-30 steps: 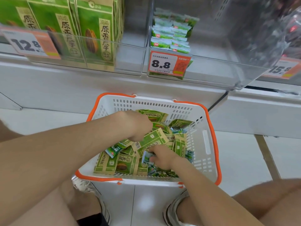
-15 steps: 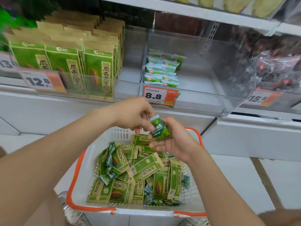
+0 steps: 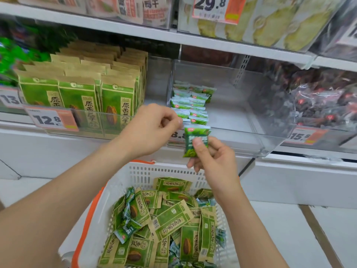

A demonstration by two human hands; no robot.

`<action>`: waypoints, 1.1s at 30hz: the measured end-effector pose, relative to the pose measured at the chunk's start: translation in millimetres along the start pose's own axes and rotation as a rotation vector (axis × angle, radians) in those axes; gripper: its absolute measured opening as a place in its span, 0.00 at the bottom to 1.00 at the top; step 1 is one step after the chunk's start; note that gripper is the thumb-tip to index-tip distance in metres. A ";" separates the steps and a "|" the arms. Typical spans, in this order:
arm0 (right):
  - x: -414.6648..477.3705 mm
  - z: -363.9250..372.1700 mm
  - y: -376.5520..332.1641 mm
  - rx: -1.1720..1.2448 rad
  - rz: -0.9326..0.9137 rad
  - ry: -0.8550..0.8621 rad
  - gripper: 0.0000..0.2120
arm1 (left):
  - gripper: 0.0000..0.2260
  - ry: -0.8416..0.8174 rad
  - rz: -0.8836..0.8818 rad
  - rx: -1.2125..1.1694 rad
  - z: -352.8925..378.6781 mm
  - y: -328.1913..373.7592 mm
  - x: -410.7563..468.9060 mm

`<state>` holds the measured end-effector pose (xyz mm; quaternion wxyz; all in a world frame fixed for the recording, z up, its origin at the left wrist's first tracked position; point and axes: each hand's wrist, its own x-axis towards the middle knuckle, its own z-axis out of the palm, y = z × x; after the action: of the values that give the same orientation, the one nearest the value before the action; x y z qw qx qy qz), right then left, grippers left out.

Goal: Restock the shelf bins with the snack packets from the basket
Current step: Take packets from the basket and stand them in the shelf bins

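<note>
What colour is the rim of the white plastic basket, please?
Orange rim, clearest in the head view.

Bright, even store light; motion blur smears the upper shelves, wide-angle bending at the edges.

lower shelf, white, runs 9 to 3 o'clock, three clear bins side by side on it. left bin at 9: tall green bags upright in rows, 12.8 tag on its front. mid bin at 1: small packets stacked in its left part. right bin at 3: dark snacks, 15.8 tag on front. upper shelf at 12 carries more bins, one with a 29.8 tag. floor at 4 to 5, pale tiles. basket stands on it at 6, green packs loose inside.
</note>
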<state>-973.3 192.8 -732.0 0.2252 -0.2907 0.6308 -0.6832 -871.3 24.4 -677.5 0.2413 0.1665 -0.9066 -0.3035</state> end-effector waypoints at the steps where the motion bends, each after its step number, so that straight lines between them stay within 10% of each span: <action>1: 5.2 1.6 -9.3 0.031 -0.033 0.062 0.14 | 0.11 0.135 0.080 0.114 0.7 0.2 2.2; 8: 84.9 -10.9 -51.4 -0.443 -0.320 0.357 0.08 | 0.12 0.241 0.145 0.360 6.7 -2.9 29.4; 18: 219.8 -33.9 -24.7 -0.862 0.200 0.422 0.07 | 0.18 0.047 -0.063 0.297 16.5 -15.2 57.5; 33: 284.6 -19.5 -6.8 -1.496 0.155 0.309 0.35 | 0.28 -0.018 -0.092 0.367 23.2 -20.5 60.2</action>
<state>-1193.8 15.8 -693.7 -0.0750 -0.2221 0.9680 -0.0896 -930.4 -7.2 -686.3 0.1847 0.2464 -0.9403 -0.1450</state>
